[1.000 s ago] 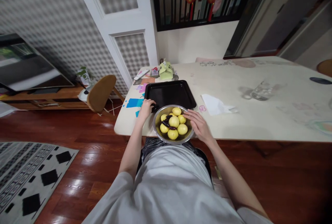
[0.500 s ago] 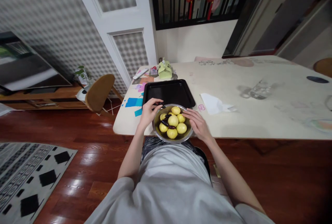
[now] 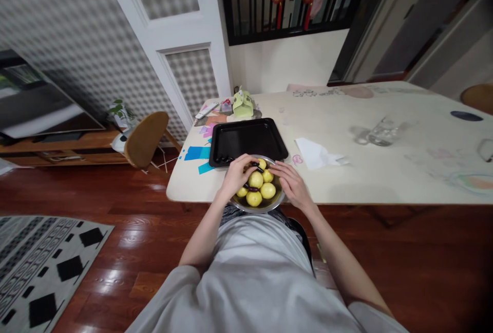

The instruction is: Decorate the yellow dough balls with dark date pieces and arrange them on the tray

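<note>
A metal bowl (image 3: 259, 209) holds several lemons (image 3: 256, 179) with dark purple, oblong fruits like long grapes (image 3: 253, 189) lying among them. My left hand (image 3: 238, 174) reaches over the bowl's left side, thumb and fingers pinched around a dark oblong fruit (image 3: 260, 169). My right hand (image 3: 293, 183) rests at the right rim, its fingers stretched flat over the edge beside the lemons. Just beyond the bowl lies a black baking tray (image 3: 248, 137), with a few small dark pieces (image 3: 222, 159) along its near left edge.
On the white table (image 3: 335, 184) are a crumpled white paper (image 3: 314, 153), a clear glass (image 3: 381, 135), a green box (image 3: 242, 104) and a white remote (image 3: 207, 110). A wooden chair (image 3: 146, 140) stands at the left, near a patterned rug (image 3: 54, 266).
My left hand has moved from the tray's near edge back into the bowl, pinching among the dark fruits. Dark pieces now show in the tray's near left corner. My right hand stays at the rim.
</note>
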{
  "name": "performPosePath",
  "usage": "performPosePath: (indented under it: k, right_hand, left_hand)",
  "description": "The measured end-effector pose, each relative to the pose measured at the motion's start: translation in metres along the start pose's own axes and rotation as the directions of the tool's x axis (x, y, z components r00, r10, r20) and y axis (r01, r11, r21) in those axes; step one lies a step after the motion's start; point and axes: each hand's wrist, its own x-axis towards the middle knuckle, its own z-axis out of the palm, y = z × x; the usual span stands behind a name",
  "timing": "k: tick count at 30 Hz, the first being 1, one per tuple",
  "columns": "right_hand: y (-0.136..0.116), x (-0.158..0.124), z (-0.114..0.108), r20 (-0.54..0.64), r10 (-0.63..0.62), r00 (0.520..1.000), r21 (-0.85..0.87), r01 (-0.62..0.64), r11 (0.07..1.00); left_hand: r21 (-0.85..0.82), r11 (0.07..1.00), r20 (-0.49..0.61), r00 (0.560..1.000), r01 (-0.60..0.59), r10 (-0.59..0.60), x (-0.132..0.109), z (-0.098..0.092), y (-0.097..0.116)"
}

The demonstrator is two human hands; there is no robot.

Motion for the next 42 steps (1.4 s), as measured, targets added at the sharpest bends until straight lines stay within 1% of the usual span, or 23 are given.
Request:
performPosePath:
  k: [7,11,16,19,22,24,27,30,37,39,42]
  right_hand:
    - [-0.001,-0.001,0.000,0.011,0.028,1.000,0.000,-0.028,1.000]
    - [-0.001,0.000,0.000,0.017,0.039,0.999,0.006,-0.039,0.999]
    - [0.000,0.000,-0.001,0.022,0.033,0.999,0.009,-0.033,0.999]
    - [0.000,0.000,-0.001,0.015,0.016,1.000,0.007,-0.016,1.000]
    - [0.000,0.000,-0.001,0.010,0.012,1.000,0.005,-0.012,1.000]
    - [0.000,0.000,-0.001,0.017,0.017,1.000,0.001,-0.017,1.000]
    - [0.000,0.001,-0.001,0.025,0.017,1.000,-0.001,-0.016,1.000]
    - [0.000,0.001,-0.001,0.019,0.009,1.000,-0.004,-0.009,1.000]
    - [0.000,0.001,-0.002,0.035,0.014,0.999,-0.015,-0.013,1.000]
    - [-0.001,0.001,-0.002,0.029,0.013,0.999,-0.014,-0.013,1.000]
    - [-0.001,0.001,-0.001,0.020,0.015,1.000,-0.007,-0.015,1.000]
  left_hand:
    - [0.037,0.999,-0.033,0.999,0.023,-0.022,-0.004,-0.007,0.004]
    - [0.046,0.999,-0.028,1.000,0.007,-0.006,-0.010,-0.007,0.012]
    - [0.056,0.996,0.032,0.997,-0.068,0.066,-0.019,0.005,0.027]
    - [0.154,0.984,0.033,0.995,-0.094,0.090,-0.024,0.016,0.037]
    - [0.287,0.955,-0.013,0.997,-0.068,0.075,-0.028,0.027,0.043]
    - [0.346,0.937,-0.034,0.998,-0.042,0.058,-0.030,0.032,0.045]
    - [0.392,0.920,-0.023,0.999,-0.012,0.023,-0.032,0.036,0.044]
    - [0.406,0.914,-0.012,1.000,-0.001,0.007,-0.035,0.035,0.042]
    - [0.367,0.930,0.012,0.999,-0.039,0.037,-0.040,0.030,0.043]
    - [0.325,0.945,0.000,0.999,-0.045,0.047,-0.038,0.024,0.044]
    - [0.280,0.960,-0.082,0.995,-0.030,0.055,-0.032,0.007,0.038]
